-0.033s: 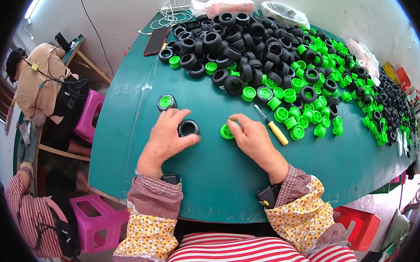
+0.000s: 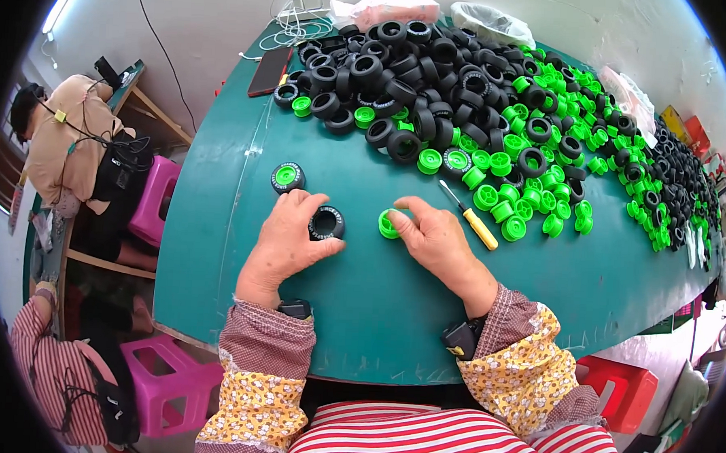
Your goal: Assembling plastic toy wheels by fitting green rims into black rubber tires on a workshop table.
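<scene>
My left hand curves around a black toy tyre that faces up on the green table, its thumb at the near side and its fingers at the far side. The hole of this tyre looks dark, with no wheel in it. My right hand pinches a small green plastic wheel hub at its right edge, a short way right of the tyre. Part of the hub is hidden by the fingers. Beyond my left hand lies a tyre fitted with a green hub.
A big heap of black tyres and green hubs covers the far and right side of the table. A yellow-handled screwdriver lies right of my right hand. A phone rests far left. Two people sit at the left.
The tyre at my left hand has turned slightly. The green hub in my right hand has shifted a little to the left and away from me.
</scene>
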### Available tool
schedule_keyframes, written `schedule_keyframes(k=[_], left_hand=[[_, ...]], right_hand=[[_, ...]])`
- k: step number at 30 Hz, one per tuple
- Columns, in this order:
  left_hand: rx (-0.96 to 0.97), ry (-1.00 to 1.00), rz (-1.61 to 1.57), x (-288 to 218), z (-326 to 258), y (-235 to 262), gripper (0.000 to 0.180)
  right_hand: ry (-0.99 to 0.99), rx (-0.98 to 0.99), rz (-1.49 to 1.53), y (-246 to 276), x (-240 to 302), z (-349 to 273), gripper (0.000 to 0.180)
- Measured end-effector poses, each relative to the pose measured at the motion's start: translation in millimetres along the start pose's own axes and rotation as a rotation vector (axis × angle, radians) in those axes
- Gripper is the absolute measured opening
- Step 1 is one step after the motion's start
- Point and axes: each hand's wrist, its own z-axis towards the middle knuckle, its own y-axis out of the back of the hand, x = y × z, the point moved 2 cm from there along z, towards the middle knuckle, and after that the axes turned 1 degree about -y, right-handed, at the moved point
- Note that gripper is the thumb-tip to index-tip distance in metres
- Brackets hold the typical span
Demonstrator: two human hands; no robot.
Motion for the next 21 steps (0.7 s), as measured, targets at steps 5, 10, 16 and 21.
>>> schedule_keyframes(k=[5, 10, 16, 21], left_hand=[[0.183, 0.159, -0.4, 1.2, 0.8, -12.4, 0.046], [0.17, 0.422, -1.134, -13.5, 0.8, -23.6, 0.035], [0.146, 0.511, -1.823, -17.6, 0.0, -67.0, 0.029], [0.143, 0.561, -1.74, -33.6, 3.6, -70.4, 0.029]], right_hand=[[0.182, -0.017, -0.205, -3.7, 5.6, -6.7, 0.035], [0.076, -0.057, 0.18, -9.0, -1.1, -3.5, 0.033], [0.184, -0.185, 0.457, -10.7, 13.9, -7.2, 0.034], [0.186, -0.162, 0.402, -4.3, 22.6, -5.9, 0.033]])
